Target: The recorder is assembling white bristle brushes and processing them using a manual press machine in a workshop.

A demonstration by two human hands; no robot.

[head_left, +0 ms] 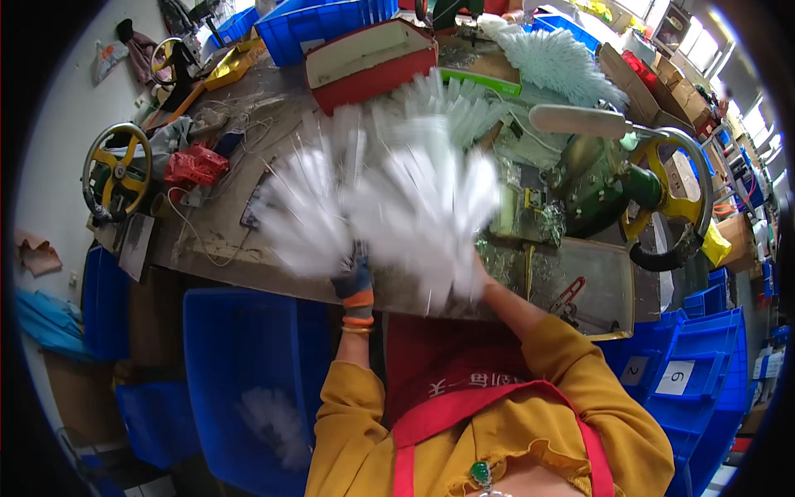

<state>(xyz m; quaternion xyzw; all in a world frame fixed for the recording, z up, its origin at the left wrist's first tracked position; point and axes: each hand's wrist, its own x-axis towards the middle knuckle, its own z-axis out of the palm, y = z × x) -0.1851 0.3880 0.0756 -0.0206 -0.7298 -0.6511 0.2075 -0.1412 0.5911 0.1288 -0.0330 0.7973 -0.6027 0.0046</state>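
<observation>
Two fanned bundles of thin, clear-white plastic strips fill the middle, both smeared by motion. The left bundle (302,211) rises from my left hand (354,280), which wears a grey and orange glove and is closed at its base. My right hand (481,273) reaches into the foot of the larger right bundle (426,203). Its fingers are mostly hidden behind the strips, but the bundle is lifted with it. Just beyond, a further pile of similar strips (468,108) lies on the worktable (224,228).
A green hand press (596,178) with a yellow-spoked wheel stands at right, beside a shallow tray (588,286) holding red-handled pliers. A red box (373,62) sits at the back. Below the table edge, a blue bin (240,356) contains some white strips. Another wheel (118,170) is at left.
</observation>
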